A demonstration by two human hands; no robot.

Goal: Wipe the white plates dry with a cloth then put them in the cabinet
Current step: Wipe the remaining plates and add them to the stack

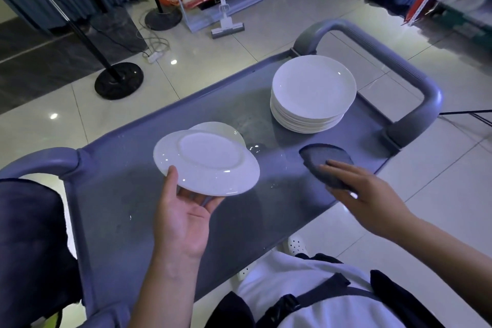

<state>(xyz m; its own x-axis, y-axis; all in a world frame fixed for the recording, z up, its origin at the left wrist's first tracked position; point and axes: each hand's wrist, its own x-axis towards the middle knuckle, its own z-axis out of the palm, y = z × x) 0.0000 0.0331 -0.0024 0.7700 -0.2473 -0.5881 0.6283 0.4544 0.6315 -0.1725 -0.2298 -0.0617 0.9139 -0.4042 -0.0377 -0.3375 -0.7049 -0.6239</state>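
White plate [206, 164] upside down, pinched at its near rim by left hand [183, 217].
Right hand [356, 189], fingers flat, presses grey cloth [326, 164] on cart [127, 210]; second plate [226, 132] half hidden; stack [312, 93] far right.

Left hand [183, 218] holds plate [206, 164]; right hand [364, 194] on cloth [323, 161].

left hand [186, 217] palm-up gripping, right hand [358, 190] fingers extended

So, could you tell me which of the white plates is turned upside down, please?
The plate held in the left hand, the upturned plate: its foot ring faces up. The plate behind it and the stack on the cart sit face up.
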